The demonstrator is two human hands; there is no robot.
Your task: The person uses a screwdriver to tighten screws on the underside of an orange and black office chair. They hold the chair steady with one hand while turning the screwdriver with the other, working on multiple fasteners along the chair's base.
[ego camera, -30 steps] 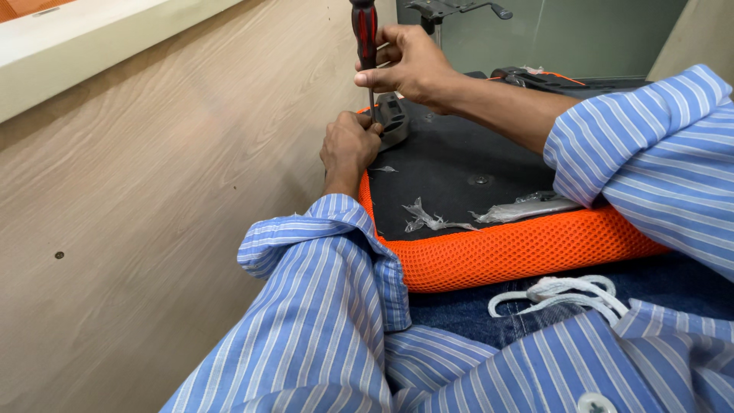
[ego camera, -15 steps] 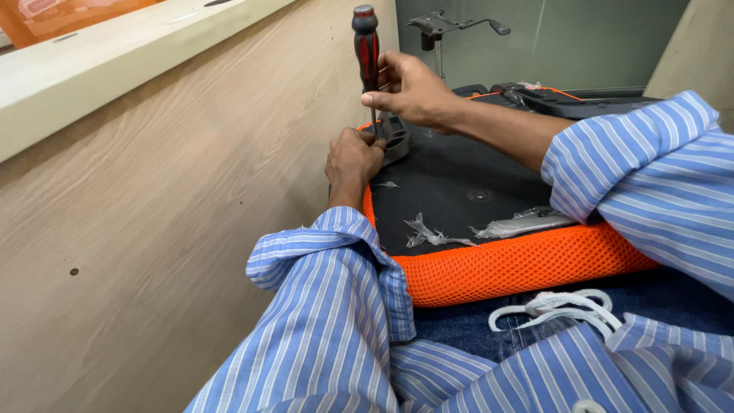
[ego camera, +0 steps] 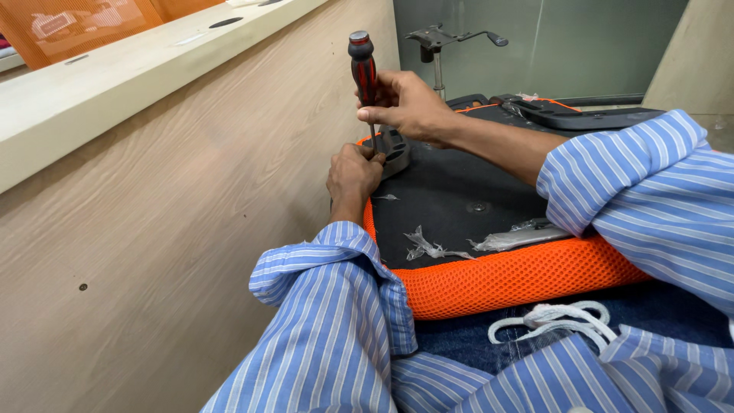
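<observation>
The right hand [ego camera: 409,103] is closed around the ribbed red-and-black handle of a screwdriver [ego camera: 362,65], which stands nearly upright with its thin metal shaft running down into a dark grey moulded bracket [ego camera: 394,151] at the far left corner of an upturned seat cushion [ego camera: 489,275]. The left hand [ego camera: 353,172] is curled into a loose fist right at the bracket, its fingers pressed around the base of the shaft; what they pinch there is hidden. The cushion's underside is a flat black fabric panel, edged by a puffy border of bright orange mesh with a honeycomb weave, and it rests across the person's lap on dark blue denim. Crumpled scraps of clear plastic film [ego camera: 428,246] lie on the black panel. A pale wood-grain wall [ego camera: 153,214] rises close on the left, hemming in the left arm. Beyond the cushion lie black plastic chair parts [ego camera: 569,115] and a metal chair mechanism [ego camera: 440,38] on a post.
</observation>
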